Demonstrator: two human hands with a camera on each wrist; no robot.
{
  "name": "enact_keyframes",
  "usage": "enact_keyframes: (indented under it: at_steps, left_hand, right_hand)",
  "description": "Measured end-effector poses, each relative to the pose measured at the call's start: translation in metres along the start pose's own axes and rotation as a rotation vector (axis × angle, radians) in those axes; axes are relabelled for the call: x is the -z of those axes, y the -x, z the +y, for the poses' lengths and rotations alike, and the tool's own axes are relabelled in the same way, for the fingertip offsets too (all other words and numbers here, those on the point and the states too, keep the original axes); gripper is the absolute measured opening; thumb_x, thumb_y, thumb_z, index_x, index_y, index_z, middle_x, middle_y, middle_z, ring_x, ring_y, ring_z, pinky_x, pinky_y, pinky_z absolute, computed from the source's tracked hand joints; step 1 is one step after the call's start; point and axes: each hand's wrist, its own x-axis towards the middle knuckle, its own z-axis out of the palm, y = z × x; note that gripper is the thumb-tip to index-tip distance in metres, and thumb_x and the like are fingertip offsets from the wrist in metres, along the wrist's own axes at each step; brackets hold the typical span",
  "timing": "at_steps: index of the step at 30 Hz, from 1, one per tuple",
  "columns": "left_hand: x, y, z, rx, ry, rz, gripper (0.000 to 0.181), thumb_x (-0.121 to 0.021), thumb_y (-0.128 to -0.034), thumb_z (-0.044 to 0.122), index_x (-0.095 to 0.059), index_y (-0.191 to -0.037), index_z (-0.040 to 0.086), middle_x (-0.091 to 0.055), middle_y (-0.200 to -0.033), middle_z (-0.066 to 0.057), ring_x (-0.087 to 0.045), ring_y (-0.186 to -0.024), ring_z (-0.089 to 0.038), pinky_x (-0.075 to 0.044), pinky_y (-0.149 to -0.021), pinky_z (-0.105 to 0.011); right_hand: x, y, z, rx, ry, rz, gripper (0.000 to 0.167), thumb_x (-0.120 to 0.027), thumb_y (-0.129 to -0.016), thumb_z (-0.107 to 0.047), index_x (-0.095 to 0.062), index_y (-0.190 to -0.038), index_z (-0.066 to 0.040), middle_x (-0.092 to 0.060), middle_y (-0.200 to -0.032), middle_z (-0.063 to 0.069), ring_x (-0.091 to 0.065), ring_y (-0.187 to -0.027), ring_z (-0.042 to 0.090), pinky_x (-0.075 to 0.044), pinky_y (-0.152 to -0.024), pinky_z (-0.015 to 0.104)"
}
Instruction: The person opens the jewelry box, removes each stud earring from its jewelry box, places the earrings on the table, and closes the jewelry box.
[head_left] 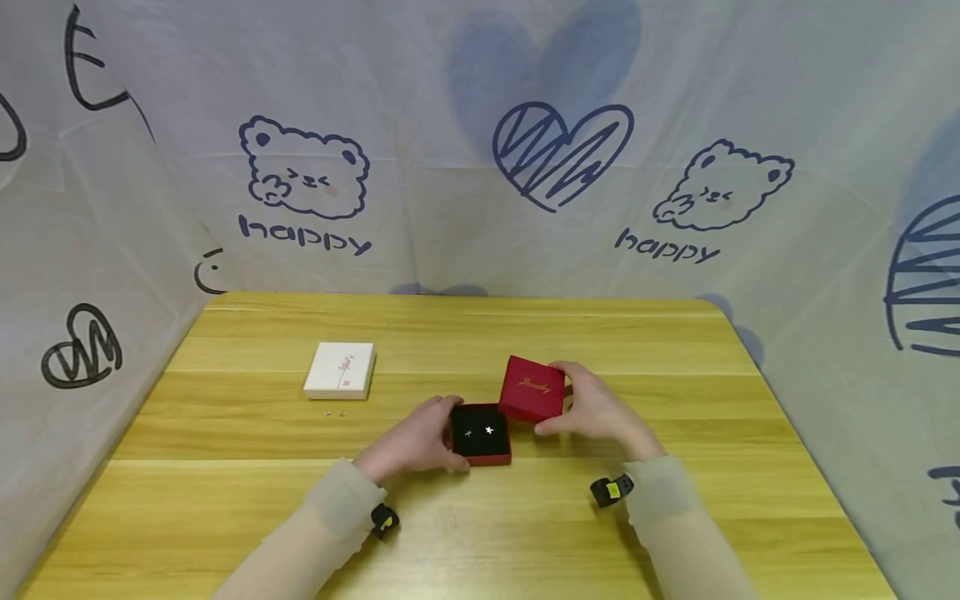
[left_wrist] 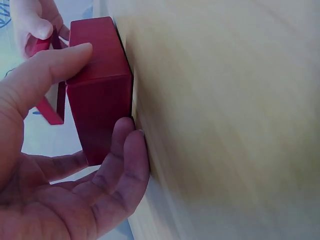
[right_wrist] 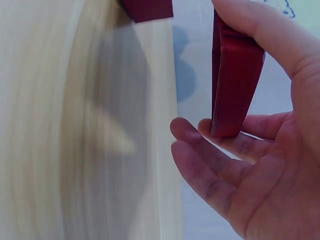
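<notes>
A red jewelry box base [head_left: 487, 459] sits on the table, lined in black, with two small star-shaped earrings [head_left: 489, 431] in it. My left hand [head_left: 416, 437] grips the base from its left side; in the left wrist view the thumb lies on one side wall [left_wrist: 100, 50] and the fingers curl round another. The red box lid [head_left: 532, 389], with gold lettering on top, is held by my right hand [head_left: 592, 404] above the table, at the base's upper right. In the right wrist view, thumb and fingers pinch the lid [right_wrist: 237, 85] by opposite edges.
A white box [head_left: 340, 371] with a pink flower print stands at the back left of the wooden table [head_left: 637, 517]. Two tiny earrings [head_left: 334, 414] lie just in front of it. A printed cloth [head_left: 450, 250] hangs behind the table and along its sides.
</notes>
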Motion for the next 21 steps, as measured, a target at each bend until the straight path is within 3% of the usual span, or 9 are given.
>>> enact_keyframes:
  at_steps: [3, 10, 21]
  left_hand:
    - [0.001, 0.0, 0.0, 0.0, 0.008, -0.004, 0.095, -0.092, -0.0642, 0.021, -0.043, -0.139, -0.009, -0.054, -0.103, -0.011, -0.052, -0.082, -0.017, -0.048, -0.077, -0.036]
    - [0.002, 0.0, 0.001, 0.006, 0.031, -0.019, 0.094, -0.092, -0.0654, 0.018, -0.042, -0.14, -0.009, -0.054, -0.1, -0.009, -0.052, -0.08, -0.017, -0.048, -0.075, -0.035]
    - [0.004, -0.001, 0.005, 0.044, 0.035, -0.022, 0.094, -0.093, -0.0637, 0.018, -0.044, -0.139, -0.008, -0.056, -0.106, -0.012, -0.052, -0.086, -0.02, -0.047, -0.083, -0.04]
  right_hand:
    - [0.005, 0.003, 0.008, -0.039, 0.023, 0.022, 0.097, -0.09, -0.07, -0.028, -0.035, -0.144, 0.003, -0.05, -0.13, 0.016, -0.055, -0.105, 0.029, -0.051, -0.084, 0.04]
    - [0.014, 0.007, 0.027, -0.097, 0.09, 0.073, 0.094, -0.089, -0.071, -0.028, -0.037, -0.142, 0.004, -0.05, -0.132, 0.019, -0.05, -0.112, 0.034, -0.042, -0.097, 0.053]
    - [0.03, 0.005, 0.053, -0.172, 0.117, 0.098, 0.098, -0.089, -0.072, -0.029, -0.033, -0.144, 0.008, -0.046, -0.136, 0.025, -0.048, -0.117, 0.039, -0.038, -0.101, 0.055]
